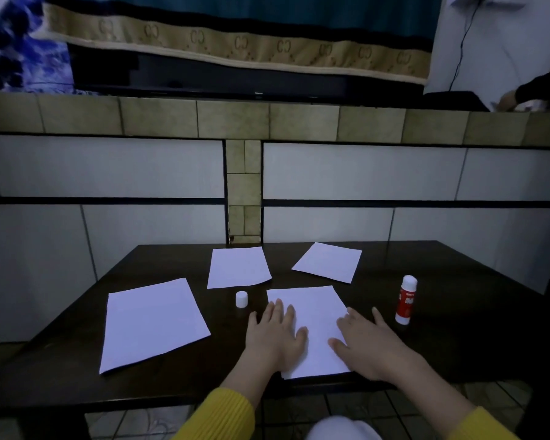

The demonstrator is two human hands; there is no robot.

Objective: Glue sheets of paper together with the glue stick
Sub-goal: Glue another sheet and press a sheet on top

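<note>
A white sheet of paper lies at the near middle of the dark table. My left hand presses flat on its left edge with straight fingers. My right hand lies flat on its right side. A red and white glue stick stands upright to the right of the sheet, uncapped. Its white cap stands to the left of the sheet. Three more white sheets lie on the table: one at the near left, one at the far middle, one at the far right.
A tiled wall rises right behind the table's far edge. The table's near edge runs just below my wrists, with tiled floor beneath. Another person's dark sleeve and hand show on the ledge at the top right.
</note>
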